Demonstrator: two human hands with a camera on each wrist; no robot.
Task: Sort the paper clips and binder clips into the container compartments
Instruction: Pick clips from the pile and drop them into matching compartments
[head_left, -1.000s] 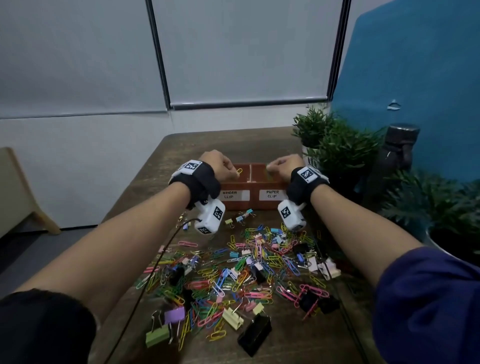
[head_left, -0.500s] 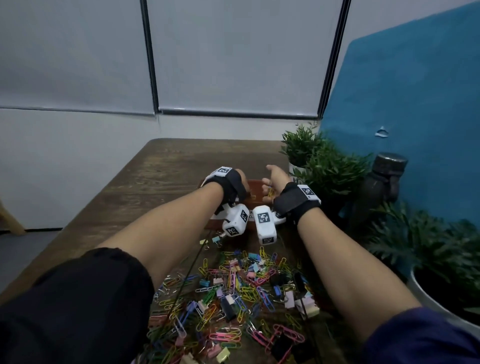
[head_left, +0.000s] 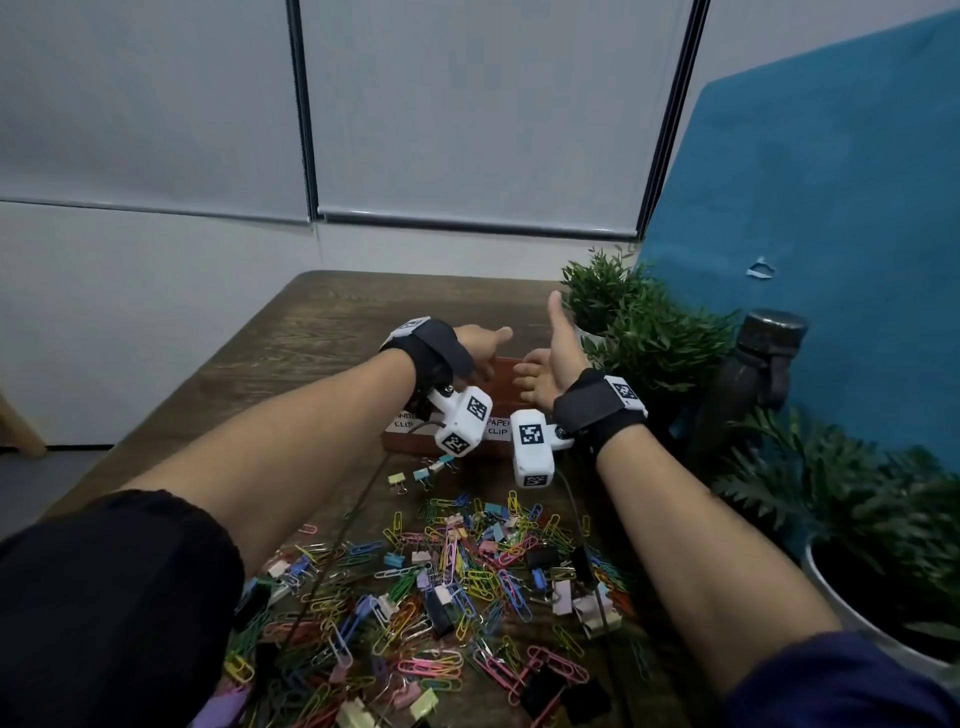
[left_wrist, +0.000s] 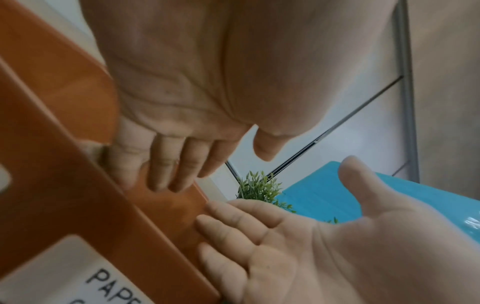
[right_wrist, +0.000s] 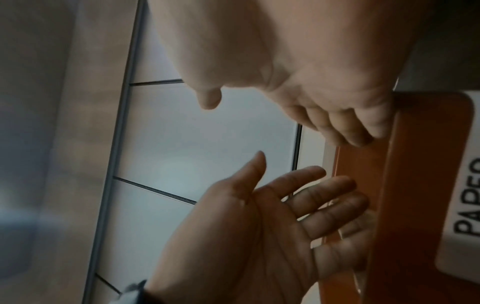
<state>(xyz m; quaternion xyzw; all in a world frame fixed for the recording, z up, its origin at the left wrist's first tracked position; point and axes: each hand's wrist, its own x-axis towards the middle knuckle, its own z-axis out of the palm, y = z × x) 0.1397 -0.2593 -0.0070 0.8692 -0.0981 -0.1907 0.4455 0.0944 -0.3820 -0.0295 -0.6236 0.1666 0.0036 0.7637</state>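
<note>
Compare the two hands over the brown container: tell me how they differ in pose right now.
The left hand is turned palm down, its thumb pointing sideways across the brown plastic two-compartment container; the right hand stands on edge with its thumb sticking straight up. The left hand reaches in from the container's left side, the right hand from its right. Both are open with straight, relaxed fingers, hold nothing, and have their fingertips at the container's rim.

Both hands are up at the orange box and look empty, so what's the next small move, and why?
Probably bring one hand back to the clip pile and pick up a clip. Both the left hand and right hand are open and empty over the container, and much remains unsorted.
</note>
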